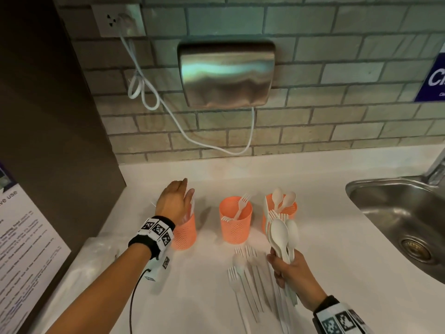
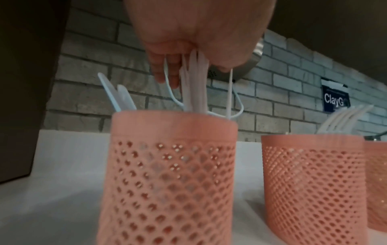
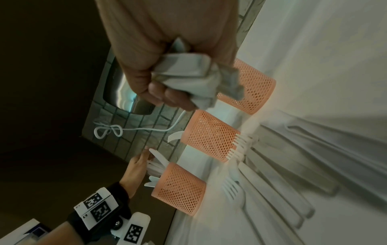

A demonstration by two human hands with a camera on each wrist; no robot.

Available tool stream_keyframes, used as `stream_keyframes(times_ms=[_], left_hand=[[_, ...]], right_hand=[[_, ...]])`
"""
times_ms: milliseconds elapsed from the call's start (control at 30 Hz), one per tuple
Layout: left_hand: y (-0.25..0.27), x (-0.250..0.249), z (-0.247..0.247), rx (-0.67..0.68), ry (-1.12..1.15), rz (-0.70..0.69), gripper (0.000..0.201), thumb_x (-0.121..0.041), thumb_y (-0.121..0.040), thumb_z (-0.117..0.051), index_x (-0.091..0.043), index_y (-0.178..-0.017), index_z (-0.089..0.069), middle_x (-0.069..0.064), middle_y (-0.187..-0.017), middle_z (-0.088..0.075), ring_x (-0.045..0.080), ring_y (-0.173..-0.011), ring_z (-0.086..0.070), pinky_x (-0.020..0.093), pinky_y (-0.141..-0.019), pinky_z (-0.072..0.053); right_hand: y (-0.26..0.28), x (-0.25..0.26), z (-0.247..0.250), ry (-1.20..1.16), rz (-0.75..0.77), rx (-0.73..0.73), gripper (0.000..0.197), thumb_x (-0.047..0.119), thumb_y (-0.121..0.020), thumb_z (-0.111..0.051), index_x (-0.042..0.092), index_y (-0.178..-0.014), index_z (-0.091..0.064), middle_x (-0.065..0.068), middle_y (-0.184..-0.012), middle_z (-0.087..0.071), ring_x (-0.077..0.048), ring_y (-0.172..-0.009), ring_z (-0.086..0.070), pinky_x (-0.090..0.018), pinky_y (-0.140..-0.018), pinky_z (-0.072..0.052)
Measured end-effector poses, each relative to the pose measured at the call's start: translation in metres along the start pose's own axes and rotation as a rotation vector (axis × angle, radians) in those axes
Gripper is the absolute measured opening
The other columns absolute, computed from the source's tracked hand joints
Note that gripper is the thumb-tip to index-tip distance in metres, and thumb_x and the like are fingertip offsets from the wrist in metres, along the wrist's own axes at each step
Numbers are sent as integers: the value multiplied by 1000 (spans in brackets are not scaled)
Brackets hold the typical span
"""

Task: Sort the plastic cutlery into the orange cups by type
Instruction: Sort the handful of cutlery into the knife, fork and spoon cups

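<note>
Holding spoons (image 1: 283, 235) bunched in our right hand (image 1: 292, 273) at lower right, we poise our left hand (image 1: 177, 201), fingers straight, over the left cup (image 1: 184, 233).

Three orange cups (image 1: 236, 222) stand in a row on the tabletop (image 1: 337, 237); the left hand (image 1: 175, 203) hovers over the leftmost, the right hand (image 1: 292, 276) grips a spoon bundle (image 1: 283, 235)

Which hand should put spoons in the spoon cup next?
Probably the right hand: it grips a bundle of spoons just before the spoon cup. The left hand is at the far-left cup.
</note>
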State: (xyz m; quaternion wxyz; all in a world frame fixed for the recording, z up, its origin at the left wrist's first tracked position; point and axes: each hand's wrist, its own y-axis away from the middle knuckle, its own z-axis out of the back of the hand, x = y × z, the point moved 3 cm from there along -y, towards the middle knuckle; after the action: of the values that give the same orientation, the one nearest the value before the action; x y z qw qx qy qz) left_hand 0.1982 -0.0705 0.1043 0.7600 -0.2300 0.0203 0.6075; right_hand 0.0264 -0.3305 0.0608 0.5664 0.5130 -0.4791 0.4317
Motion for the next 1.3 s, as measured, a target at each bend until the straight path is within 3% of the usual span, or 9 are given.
stream_keyframes(times_ms=[167,300,400,467,633,800,933,1133,1300], left_hand=[[-4,-6,16,-66,77,117,62,-49,-94,-27,-4,-135,-40,17,-139,-44,30,-134,-34,49,-114,-19],[19,-50,43,-255,422,-36,49,-40,-93,-35,-5,-122,-52,13,-124,-55,26,-117,-49,33,-101,-37],[44,-88,37,-61,743,-43,12,-15,-93,-52,-15,-96,-64,2,-95,-67,7,-84,-61,13,-74,-44],[63,-107,22,119,895,-43,16,-3,-90,-53,-16,-90,-62,-1,-81,-66,-1,-65,-58,11,-63,-43],[92,-135,4,250,1100,79,14,-11,-95,-46,-19,-98,-57,-2,-78,-65,5,-55,-57,15,-51,-43],[101,-141,8,211,1111,73,29,-3,-94,-43,-25,-107,-58,-3,-90,-64,2,-66,-59,15,-59,-45],[109,-147,16,106,1019,-71,38,-1,-91,-50,-31,-114,-57,-10,-107,-57,-6,-82,-56,13,-76,-47],[118,-148,20,114,974,-35,46,-7,-86,-61,-32,-123,-49,-19,-96,-51,2,-75,-52,9,-67,-44],[123,-145,18,142,1014,75,11,-18,-85,-64,-15,-77,-58,-11,-65,-63,4,-38,-50,13,-46,-40]], right_hand=[[5,2,-3,-181,-44,66,17,3,-90,-54,7,-75,-47,-1,-45,-40,-11,-34,-35,-20,-36,-35],[9,5,-10,-300,-81,130,19,12,-87,-58,7,-74,-46,0,-43,-40,-10,-31,-32,-18,-35,-32],[12,7,-17,-391,-109,220,28,23,-72,-70,10,-73,-45,1,-44,-37,-9,-31,-30,-18,-34,-30],[15,8,-22,-501,-152,304,30,26,-61,-69,11,-75,-48,3,-44,-34,-7,-30,-29,-17,-33,-27],[23,9,-28,-764,-224,573,22,21,-62,-75,13,-76,-60,6,-39,-40,-5,-31,-36,-18,-34,-34],[28,5,-34,-847,-208,791,17,22,-84,-48,14,-93,-60,7,-52,-57,-5,-47,-52,-18,-49,-44],[34,5,-38,-800,-239,775,19,18,-72,-59,14,-90,-62,5,-50,-51,-6,-41,-47,-19,-45,-43],[38,7,-45,-819,-233,788,15,12,-82,-54,14,-95,-60,6,-49,-54,-5,-40,-49,-18,-44,-43],[42,6,-50,-708,-201,735,15,13,-72,-67,18,-86,-63,9,-42,-46,-3,-35,-42,-17,-41,-40]])
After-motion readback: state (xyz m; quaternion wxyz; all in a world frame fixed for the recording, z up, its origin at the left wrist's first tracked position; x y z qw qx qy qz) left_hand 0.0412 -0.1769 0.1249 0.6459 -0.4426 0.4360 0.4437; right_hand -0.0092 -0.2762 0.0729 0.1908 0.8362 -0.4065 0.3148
